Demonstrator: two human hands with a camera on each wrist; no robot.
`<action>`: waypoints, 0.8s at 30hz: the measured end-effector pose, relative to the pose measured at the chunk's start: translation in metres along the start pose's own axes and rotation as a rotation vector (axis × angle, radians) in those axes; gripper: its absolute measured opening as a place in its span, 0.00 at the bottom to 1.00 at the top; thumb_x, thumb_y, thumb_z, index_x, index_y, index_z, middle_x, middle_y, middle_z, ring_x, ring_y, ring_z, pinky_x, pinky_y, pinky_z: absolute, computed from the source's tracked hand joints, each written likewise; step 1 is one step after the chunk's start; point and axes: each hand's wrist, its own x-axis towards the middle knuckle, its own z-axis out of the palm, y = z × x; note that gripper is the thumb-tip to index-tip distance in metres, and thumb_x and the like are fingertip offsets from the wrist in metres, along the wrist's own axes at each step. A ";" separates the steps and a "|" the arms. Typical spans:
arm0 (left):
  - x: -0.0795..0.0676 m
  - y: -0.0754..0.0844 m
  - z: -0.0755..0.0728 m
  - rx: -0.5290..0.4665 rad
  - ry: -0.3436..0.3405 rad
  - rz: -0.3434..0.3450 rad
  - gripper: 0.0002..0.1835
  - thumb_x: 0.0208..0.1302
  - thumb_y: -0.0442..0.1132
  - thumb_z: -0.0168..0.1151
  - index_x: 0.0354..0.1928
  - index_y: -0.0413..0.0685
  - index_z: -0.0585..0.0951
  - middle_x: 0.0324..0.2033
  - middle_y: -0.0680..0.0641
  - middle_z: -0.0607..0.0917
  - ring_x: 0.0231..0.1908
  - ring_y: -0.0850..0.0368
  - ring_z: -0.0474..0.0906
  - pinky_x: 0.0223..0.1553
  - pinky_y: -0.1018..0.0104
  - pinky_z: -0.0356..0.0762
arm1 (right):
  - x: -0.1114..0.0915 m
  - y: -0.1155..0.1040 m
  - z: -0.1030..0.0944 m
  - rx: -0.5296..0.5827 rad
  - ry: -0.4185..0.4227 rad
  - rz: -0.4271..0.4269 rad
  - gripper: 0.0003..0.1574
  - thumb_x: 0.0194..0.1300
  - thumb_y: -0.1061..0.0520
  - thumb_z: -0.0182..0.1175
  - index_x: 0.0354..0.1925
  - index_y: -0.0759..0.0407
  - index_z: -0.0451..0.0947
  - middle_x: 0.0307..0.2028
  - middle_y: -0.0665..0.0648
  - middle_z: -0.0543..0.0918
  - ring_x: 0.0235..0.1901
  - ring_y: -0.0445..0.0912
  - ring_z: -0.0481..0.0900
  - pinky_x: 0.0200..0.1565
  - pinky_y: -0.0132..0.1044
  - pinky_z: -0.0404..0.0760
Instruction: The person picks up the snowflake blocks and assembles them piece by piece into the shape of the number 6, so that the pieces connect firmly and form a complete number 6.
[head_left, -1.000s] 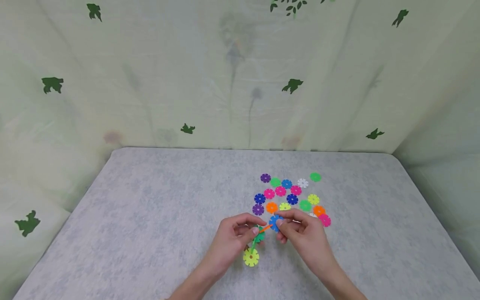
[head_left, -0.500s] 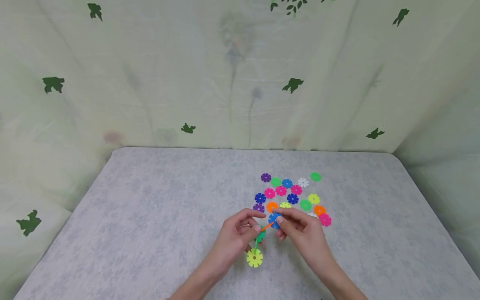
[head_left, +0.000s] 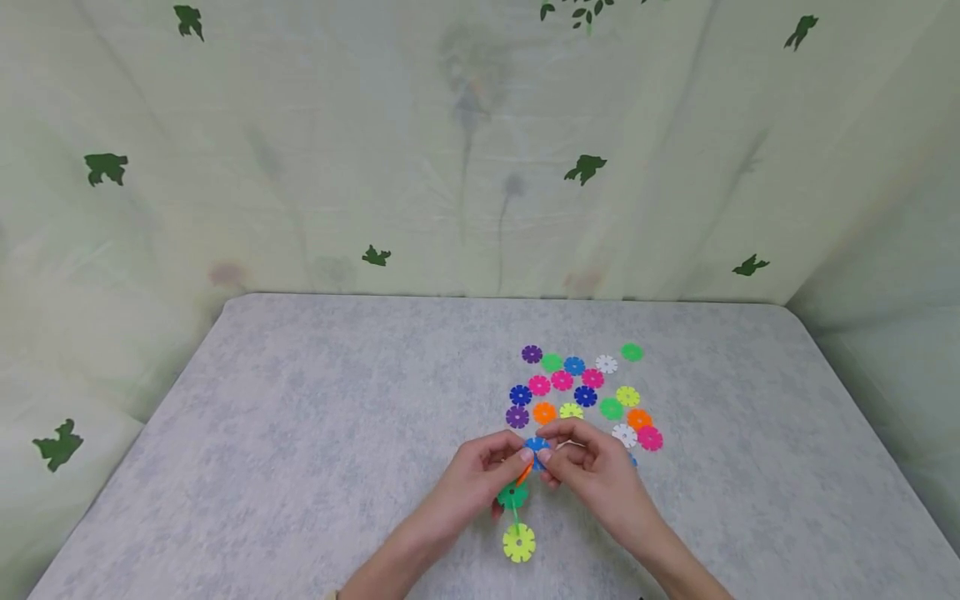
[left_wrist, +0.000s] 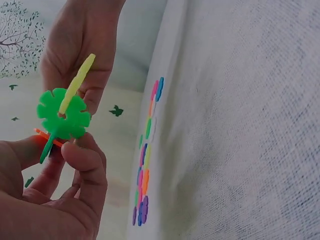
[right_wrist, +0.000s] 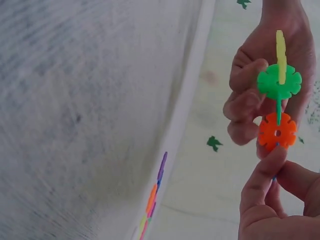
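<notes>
A chain of notched plastic linking discs hangs between my hands. From the bottom it runs yellow disc (head_left: 519, 543), a light green disc seen edge-on, green disc (head_left: 513, 496), orange disc (right_wrist: 277, 131) and blue disc (head_left: 536, 447). My left hand (head_left: 480, 472) pinches the chain around the orange disc, its thumb tip close to the blue one. My right hand (head_left: 595, 458) pinches the blue disc between thumb and index finger. Fingers hide part of the joint between orange and blue. In the left wrist view, the yellow disc (left_wrist: 77, 82) stands edge-on against a green disc (left_wrist: 62, 114).
Loose discs in several colours lie flat beyond the hands, among them a purple disc (head_left: 517, 417), a white disc (head_left: 624, 434) and a pink disc (head_left: 650, 438). They rest on a grey cloth-covered table (head_left: 300, 417). A pale printed curtain (head_left: 420, 167) stands behind it.
The blue disc has moved left and the hands have drawn closer together. The yellow and green end of the chain has swung lower, toward the person.
</notes>
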 end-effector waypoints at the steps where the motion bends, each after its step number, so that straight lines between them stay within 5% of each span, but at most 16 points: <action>1: 0.000 0.000 0.000 -0.013 -0.003 -0.003 0.12 0.69 0.47 0.61 0.43 0.44 0.82 0.27 0.46 0.80 0.20 0.58 0.69 0.18 0.71 0.69 | 0.000 0.000 0.000 -0.001 -0.004 0.001 0.18 0.67 0.57 0.64 0.52 0.64 0.77 0.36 0.66 0.82 0.34 0.63 0.81 0.40 0.37 0.83; 7: 0.001 0.000 -0.003 -0.108 -0.008 -0.001 0.12 0.70 0.42 0.60 0.45 0.38 0.79 0.33 0.43 0.83 0.22 0.58 0.74 0.20 0.69 0.76 | 0.002 0.002 -0.002 -0.015 -0.019 -0.022 0.18 0.67 0.59 0.63 0.54 0.64 0.77 0.41 0.63 0.82 0.37 0.62 0.82 0.42 0.38 0.83; 11: 0.001 0.002 -0.007 -0.133 0.021 0.006 0.13 0.71 0.42 0.59 0.46 0.36 0.76 0.33 0.44 0.81 0.25 0.57 0.76 0.24 0.59 0.82 | 0.004 -0.001 -0.009 -0.019 0.032 -0.024 0.18 0.68 0.61 0.62 0.55 0.64 0.77 0.46 0.67 0.78 0.41 0.63 0.81 0.42 0.39 0.83; 20: 0.003 0.006 -0.018 -0.190 0.105 -0.007 0.15 0.71 0.46 0.60 0.46 0.39 0.76 0.32 0.43 0.80 0.26 0.54 0.75 0.32 0.50 0.83 | 0.011 -0.004 -0.043 -0.126 0.155 -0.108 0.16 0.71 0.57 0.60 0.53 0.63 0.78 0.46 0.66 0.80 0.40 0.60 0.81 0.41 0.40 0.84; 24: 0.004 0.006 -0.021 -0.214 0.129 0.007 0.16 0.71 0.47 0.60 0.45 0.40 0.75 0.30 0.45 0.79 0.27 0.54 0.75 0.33 0.48 0.83 | 0.013 -0.002 -0.058 -0.224 0.147 -0.067 0.16 0.72 0.56 0.59 0.53 0.62 0.77 0.46 0.65 0.80 0.40 0.59 0.81 0.40 0.40 0.84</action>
